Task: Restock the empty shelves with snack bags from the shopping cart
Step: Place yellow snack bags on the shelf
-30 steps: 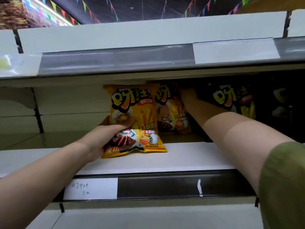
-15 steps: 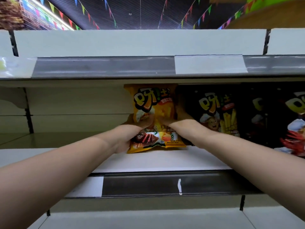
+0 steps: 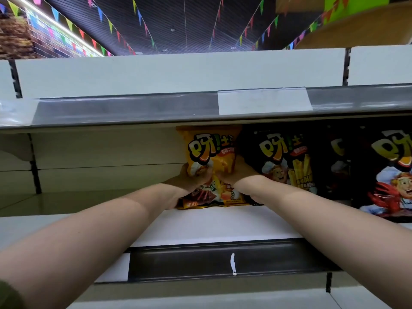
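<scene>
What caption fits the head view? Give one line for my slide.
Left hand and right hand grip a standing yellow snack bag on a white shelf, beside a black snack bag.

You are in a shop: tiered shelves (image 3: 223,221) with price-label strips (image 3: 264,101); branded snack bags (image 3: 283,161) faced outward; bunting (image 3: 138,14) overhead.

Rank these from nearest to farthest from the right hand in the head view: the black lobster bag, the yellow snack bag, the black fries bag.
1. yellow snack bag: gripped by the right hand, at the hand's left.
2. black fries bag: standing just beside the hand, on its right.
3. black lobster bag: far off at the picture's right edge.
</scene>
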A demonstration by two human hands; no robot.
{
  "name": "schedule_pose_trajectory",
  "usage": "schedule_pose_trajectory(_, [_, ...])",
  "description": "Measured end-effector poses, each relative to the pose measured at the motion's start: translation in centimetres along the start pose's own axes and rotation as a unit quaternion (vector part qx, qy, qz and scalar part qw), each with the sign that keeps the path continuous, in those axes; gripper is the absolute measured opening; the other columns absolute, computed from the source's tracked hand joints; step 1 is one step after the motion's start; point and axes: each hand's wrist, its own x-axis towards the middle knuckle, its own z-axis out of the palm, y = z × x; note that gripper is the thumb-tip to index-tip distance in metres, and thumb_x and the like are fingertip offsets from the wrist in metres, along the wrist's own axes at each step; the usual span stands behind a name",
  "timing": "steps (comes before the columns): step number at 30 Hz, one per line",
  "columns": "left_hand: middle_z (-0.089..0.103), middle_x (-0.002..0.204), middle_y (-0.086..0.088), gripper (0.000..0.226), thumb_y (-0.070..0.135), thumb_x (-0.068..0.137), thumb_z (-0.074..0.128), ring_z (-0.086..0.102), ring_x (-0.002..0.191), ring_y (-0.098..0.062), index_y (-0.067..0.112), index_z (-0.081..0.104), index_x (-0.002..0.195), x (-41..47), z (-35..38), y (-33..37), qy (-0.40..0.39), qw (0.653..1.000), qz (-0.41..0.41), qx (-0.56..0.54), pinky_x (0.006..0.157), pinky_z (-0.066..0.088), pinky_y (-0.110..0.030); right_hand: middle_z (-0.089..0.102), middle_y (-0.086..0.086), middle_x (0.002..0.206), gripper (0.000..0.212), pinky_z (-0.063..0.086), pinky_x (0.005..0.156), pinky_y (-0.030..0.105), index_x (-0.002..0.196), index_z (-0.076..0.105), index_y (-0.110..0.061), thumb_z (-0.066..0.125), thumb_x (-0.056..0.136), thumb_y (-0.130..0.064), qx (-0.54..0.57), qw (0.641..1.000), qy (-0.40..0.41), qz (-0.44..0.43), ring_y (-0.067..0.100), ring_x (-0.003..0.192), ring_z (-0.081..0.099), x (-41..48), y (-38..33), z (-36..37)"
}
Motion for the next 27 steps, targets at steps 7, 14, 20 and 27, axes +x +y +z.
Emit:
schedule_pose_trajectory(7, [0.042,0.146,-0.009,0.113,0.079,0.054,0.062,0.046,0.127,-0.033,0.034,0.017,0.147,-2.8,-0.2,1.7,0.029,0.998,-0.048,0.016,0.105,0.039,-0.047,0.04,0.009,0.145,0.081,0.039,0.098,0.031,0.146,0.024,-0.014,0.07,0.082,-0.035,0.064,0.998,-0.002,0.022,0.029,0.132,0.041,-1.2,0.0,-1.2])
schedule_pose_trajectory(14, [0.052,0.131,-0.014,0.08,0.051,0.076,0.069,0.051,0.119,-0.028,0.02,0.033,0.14,-7.6,-2.1,1.3,0.154,0.988,0.005,-0.032,0.101,0.043,-0.035,0.042,0.002,0.069,0.025,0.036,0.052,0.028,0.08,0.044,-0.009,0.05,0.096,-0.027,-0.054,0.991,0.073,-0.102,0.021,0.068,0.049,-7.3,-3.6,-1.6])
schedule_pose_trajectory(20, [0.055,0.108,0.0,0.052,0.033,0.078,0.075,0.055,0.104,-0.013,0.024,0.044,0.12,-16.6,-4.1,-2.5,0.287,0.954,0.078,-0.047,0.084,0.041,-0.02,0.043,-0.001,0.121,0.039,0.028,0.087,0.008,0.125,0.044,-0.012,0.058,0.089,-0.02,0.134,0.944,0.082,-0.292,-0.001,0.104,0.036,-11.5,-6.9,4.5])
schedule_pose_trajectory(27, [0.057,0.108,-0.009,0.037,0.009,0.083,0.069,0.056,0.096,-0.017,0.017,0.048,0.112,-28.1,-8.3,-8.7,0.408,0.911,0.037,-0.052,0.086,0.049,-0.028,0.042,-0.005,0.113,0.038,0.027,0.09,0.0,0.121,0.047,-0.008,0.055,0.085,-0.019,0.227,0.876,-0.073,-0.419,-0.009,0.101,0.037,-18.1,-12.1,13.9])
